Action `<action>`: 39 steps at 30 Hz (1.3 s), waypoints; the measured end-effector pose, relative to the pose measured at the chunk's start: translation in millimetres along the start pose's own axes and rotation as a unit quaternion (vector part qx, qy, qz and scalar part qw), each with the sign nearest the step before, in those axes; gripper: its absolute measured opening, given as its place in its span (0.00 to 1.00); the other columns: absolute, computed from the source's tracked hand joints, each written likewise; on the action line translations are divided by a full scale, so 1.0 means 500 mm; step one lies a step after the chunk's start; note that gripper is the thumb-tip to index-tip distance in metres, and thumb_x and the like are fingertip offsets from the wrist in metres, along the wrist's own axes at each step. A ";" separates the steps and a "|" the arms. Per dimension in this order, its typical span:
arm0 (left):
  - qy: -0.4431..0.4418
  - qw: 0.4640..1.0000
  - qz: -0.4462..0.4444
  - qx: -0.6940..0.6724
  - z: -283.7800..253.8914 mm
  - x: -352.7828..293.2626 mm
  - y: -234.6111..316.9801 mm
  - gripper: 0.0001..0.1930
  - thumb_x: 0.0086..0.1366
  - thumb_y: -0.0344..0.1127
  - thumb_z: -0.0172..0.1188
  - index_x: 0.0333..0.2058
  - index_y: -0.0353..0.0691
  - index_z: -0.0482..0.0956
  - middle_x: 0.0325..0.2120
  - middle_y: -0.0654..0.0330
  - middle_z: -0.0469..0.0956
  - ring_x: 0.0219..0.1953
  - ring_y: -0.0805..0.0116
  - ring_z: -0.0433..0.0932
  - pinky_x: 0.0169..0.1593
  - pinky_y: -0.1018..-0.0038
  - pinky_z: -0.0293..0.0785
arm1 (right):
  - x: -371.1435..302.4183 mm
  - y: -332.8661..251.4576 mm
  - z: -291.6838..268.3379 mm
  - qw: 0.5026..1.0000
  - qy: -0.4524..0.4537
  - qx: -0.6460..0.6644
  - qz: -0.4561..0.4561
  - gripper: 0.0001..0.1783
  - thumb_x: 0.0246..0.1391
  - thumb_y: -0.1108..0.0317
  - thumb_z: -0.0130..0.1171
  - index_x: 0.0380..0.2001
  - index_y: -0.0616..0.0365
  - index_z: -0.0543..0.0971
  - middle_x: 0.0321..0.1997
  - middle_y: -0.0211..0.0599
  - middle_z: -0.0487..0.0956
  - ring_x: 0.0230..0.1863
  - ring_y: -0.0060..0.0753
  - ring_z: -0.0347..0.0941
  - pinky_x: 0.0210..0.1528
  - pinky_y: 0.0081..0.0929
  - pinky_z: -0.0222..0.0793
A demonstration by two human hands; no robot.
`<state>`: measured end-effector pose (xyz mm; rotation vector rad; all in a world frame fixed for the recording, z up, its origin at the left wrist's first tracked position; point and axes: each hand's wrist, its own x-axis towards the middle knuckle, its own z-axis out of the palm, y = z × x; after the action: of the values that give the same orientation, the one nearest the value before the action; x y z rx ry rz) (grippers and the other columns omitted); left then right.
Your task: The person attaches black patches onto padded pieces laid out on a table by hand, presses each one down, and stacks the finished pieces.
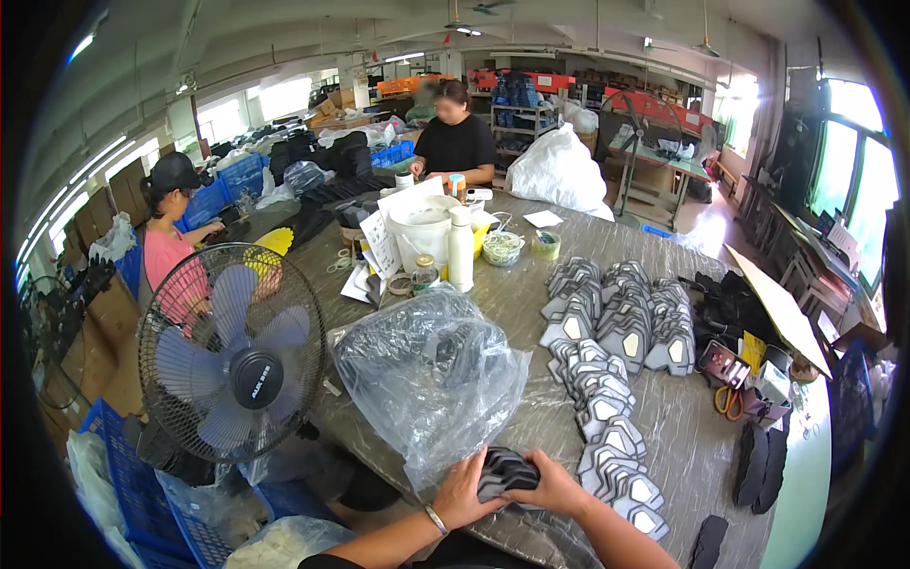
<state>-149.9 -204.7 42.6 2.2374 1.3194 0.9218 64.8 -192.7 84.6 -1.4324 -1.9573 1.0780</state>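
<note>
A short stack of black-and-grey shaped pads (506, 471) is held between my two hands at the table's near edge. My left hand (462, 492) closes on its left side, with a bracelet on the wrist. On the right side, my right hand (550, 487) grips the same stack with the thumb in front. Just beyond lies a clear plastic bag (427, 379) with dark contents that I cannot make out. To the right, overlapping rows of similar grey pads (602, 408) with pale centres run along the table, several of them fanned out.
A caged fan (232, 351) stands at the left, beside blue crates (123, 474). A white bucket (422, 230) and a bottle (461, 251) stand at mid-table. Orange-handled scissors (729, 402) lie right. Two people, one in pink (171, 251), one in black (457, 147), sit beyond.
</note>
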 end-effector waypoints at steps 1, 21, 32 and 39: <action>0.030 0.999 0.029 0.006 -0.010 0.000 0.014 0.55 0.50 0.53 0.75 0.66 0.27 0.54 0.58 0.42 0.66 0.59 0.45 0.68 0.60 0.55 0.67 | -0.018 -0.007 -0.002 1.000 0.000 -0.002 0.000 0.45 0.38 0.50 0.78 0.53 0.66 0.71 0.44 0.55 0.79 0.44 0.52 0.80 0.48 0.39 0.75; -0.164 0.986 0.000 0.038 -0.056 0.071 0.043 0.52 0.47 0.40 0.72 0.68 0.33 0.52 0.54 0.44 0.70 0.57 0.45 0.71 0.57 0.56 0.70 | -0.043 0.063 0.018 0.983 0.105 -0.042 -0.143 0.75 0.33 0.46 0.81 0.71 0.70 0.42 0.67 0.63 0.63 0.66 0.58 0.65 0.66 0.43 0.63; -0.207 0.977 0.023 0.049 -0.030 0.114 0.030 0.50 0.48 0.37 0.74 0.66 0.35 0.54 0.63 0.46 0.61 0.63 0.45 0.66 0.60 0.58 0.69 | 0.010 0.027 -0.026 0.996 0.048 -0.074 -0.033 0.66 0.33 0.49 0.80 0.69 0.67 0.52 0.61 0.60 0.70 0.61 0.57 0.70 0.61 0.43 0.67; -0.152 0.987 0.041 0.037 0.028 0.140 0.002 0.55 0.49 0.32 0.73 0.69 0.33 0.45 0.63 0.41 0.59 0.65 0.41 0.61 0.67 0.57 0.60 | 0.027 0.084 0.012 0.976 0.152 -0.021 -0.158 0.72 0.35 0.48 0.80 0.70 0.70 0.43 0.60 0.60 0.71 0.58 0.60 0.72 0.61 0.43 0.68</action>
<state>-115.6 -144.0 57.1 2.3881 1.1473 0.5339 79.5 -176.1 46.0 -1.1731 -1.9077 0.6390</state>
